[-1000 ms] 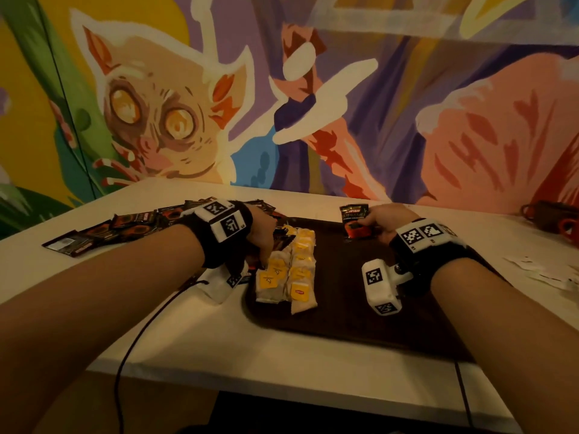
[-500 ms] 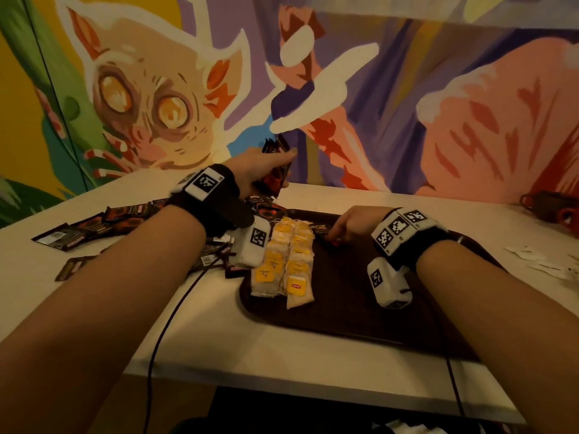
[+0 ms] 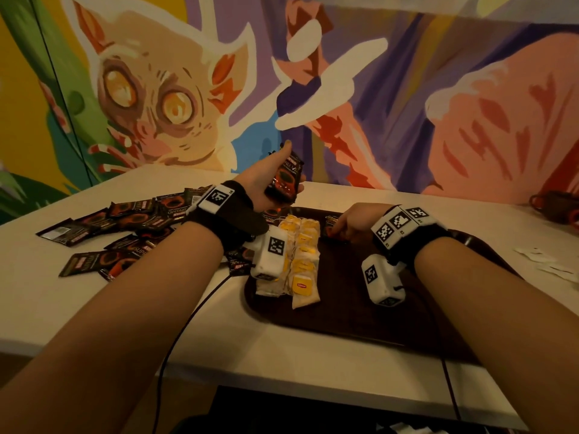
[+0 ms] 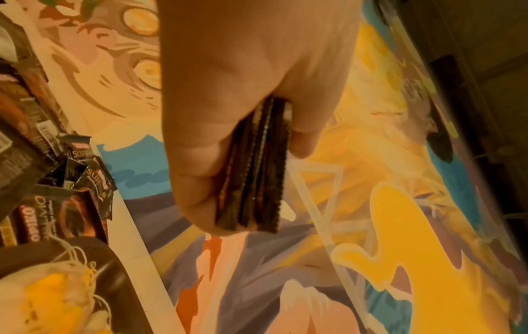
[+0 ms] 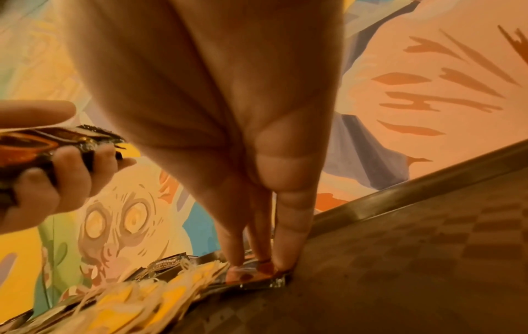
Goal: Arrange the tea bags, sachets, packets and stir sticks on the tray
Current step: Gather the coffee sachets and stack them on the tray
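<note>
My left hand (image 3: 266,183) is raised over the table behind the tray and grips a stack of dark coffee sachets (image 3: 285,178); the left wrist view shows the stack (image 4: 254,171) edge-on between thumb and fingers. My right hand (image 3: 352,220) is low on the dark brown tray (image 3: 360,317). Its straight fingers (image 5: 288,226) press a single dark sachet (image 5: 257,276) flat on the tray floor, right of the tea bags. Two rows of yellow-tagged tea bags (image 3: 302,255) lie along the tray's left side.
Several loose dark sachets (image 3: 125,233) are strewn on the white table left of the tray. White paper packets (image 3: 551,264) and a dark mug (image 3: 554,208) are at the far right. A black cable (image 3: 188,324) hangs over the near table edge. A painted wall stands close behind.
My left hand rose from beside the tea bags, up and away, holding a stack of sachets. My right hand carried its sachet left from the tray's back edge and now presses it down near the tea bags.
</note>
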Motion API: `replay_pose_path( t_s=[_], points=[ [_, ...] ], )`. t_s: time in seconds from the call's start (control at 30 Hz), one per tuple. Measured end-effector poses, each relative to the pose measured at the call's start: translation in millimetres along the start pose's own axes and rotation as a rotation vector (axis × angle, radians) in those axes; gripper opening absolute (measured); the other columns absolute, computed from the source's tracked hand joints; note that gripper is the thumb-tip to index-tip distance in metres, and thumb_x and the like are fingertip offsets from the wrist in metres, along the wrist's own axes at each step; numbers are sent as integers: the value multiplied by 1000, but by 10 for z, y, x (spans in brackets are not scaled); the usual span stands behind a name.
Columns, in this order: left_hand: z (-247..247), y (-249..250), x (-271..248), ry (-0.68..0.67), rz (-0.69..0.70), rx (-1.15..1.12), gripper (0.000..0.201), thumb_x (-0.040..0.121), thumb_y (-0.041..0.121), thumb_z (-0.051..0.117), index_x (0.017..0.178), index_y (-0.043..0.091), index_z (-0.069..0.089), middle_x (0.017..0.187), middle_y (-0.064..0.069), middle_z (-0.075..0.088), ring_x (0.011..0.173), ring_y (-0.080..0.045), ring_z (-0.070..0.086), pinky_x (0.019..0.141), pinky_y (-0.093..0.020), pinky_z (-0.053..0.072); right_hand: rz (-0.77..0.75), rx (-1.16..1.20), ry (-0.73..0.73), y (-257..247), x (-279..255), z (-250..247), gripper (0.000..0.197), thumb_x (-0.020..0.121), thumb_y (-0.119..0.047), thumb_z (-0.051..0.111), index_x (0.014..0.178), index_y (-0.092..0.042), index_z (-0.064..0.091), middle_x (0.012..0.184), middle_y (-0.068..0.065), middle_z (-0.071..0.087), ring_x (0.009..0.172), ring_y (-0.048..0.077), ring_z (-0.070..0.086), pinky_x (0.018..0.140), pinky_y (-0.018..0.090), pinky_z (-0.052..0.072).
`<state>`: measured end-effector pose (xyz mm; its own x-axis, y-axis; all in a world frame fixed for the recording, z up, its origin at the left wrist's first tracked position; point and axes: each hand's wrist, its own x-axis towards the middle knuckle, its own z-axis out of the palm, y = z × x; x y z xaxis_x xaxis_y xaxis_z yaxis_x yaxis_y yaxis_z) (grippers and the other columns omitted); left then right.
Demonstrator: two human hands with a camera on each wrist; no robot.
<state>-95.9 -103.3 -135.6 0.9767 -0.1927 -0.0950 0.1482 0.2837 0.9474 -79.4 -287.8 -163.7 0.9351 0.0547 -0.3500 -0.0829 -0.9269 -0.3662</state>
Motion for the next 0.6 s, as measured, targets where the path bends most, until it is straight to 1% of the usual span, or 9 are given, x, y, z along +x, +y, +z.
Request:
replay_pose_path(
  t_s=[0.03,0.1,0.17,0.27,0.33,0.4,0.47,0.53,0.6],
  points=[
    [-2,0,-14,-13,5,-21,42,94,52,48,98,11,55,85,-9,61,70,-19,57,69,-30,45,7,24,-3,-7,-4,10,36,91,-11,55,126,-3,58,104,13,56,89,23,50,91,34,43],
    [-7,6,-40,-45,18,-54,42,94,51,47,99,10,57,82,-9,62,67,-19,58,66,-30,45,-1,-9,-17,-4,-17,14,36,92,-9,53,128,-6,57,109,15,56,95,25,51,97,35,43],
    [-5,15,-64,-64,34,-100,36,95,44,48,100,9,57,82,-9,63,66,-19,59,65,-31,45,-60,19,-1,-2,-56,-5,39,94,-3,48,132,-8,54,118,16,55,101,25,55,91,30,46],
    [11,26,-78,-67,77,-175,25,94,27,47,105,6,55,87,-11,62,67,-20,60,65,-31,47,-127,247,111,67,-94,-72,43,91,10,43,129,-7,56,128,11,54,117,26,53,78,24,48],
    [24,13,-64,-77,98,-197,25,93,19,44,111,4,54,90,-11,62,70,-21,62,66,-31,50,-147,580,212,136,-143,-93,39,90,12,39,116,-6,62,126,12,58,119,28,53,76,24,48],
    [43,2,-30,-75,101,-198,28,93,15,46,119,5,52,98,-14,64,80,-24,66,66,-32,54,-213,907,254,189,-225,-104,26,92,6,44,106,-7,62,117,13,63,111,28,58,79,29,48],
    [78,-3,6,-58,100,-188,23,92,12,53,114,8,54,104,-16,66,92,-27,66,69,-36,55,-309,1107,243,227,-334,-92,19,95,-9,49,109,-6,61,108,11,66,100,25,62,82,31,50],
    [134,-21,33,-60,107,-127,11,91,11,58,101,10,57,92,-11,69,85,-23,67,68,-33,56,-419,1205,237,236,-421,-62,21,96,-19,48,108,-7,61,97,9,68,87,20,64,77,29,50],
    [193,-63,47,-91,114,-49,6,89,11,60,95,11,60,77,-6,71,73,-18,68,61,-28,56,-491,1223,228,227,-490,-16,23,90,-23,53,104,-8,62,89,7,69,76,15,64,71,25,49]
  ],
)
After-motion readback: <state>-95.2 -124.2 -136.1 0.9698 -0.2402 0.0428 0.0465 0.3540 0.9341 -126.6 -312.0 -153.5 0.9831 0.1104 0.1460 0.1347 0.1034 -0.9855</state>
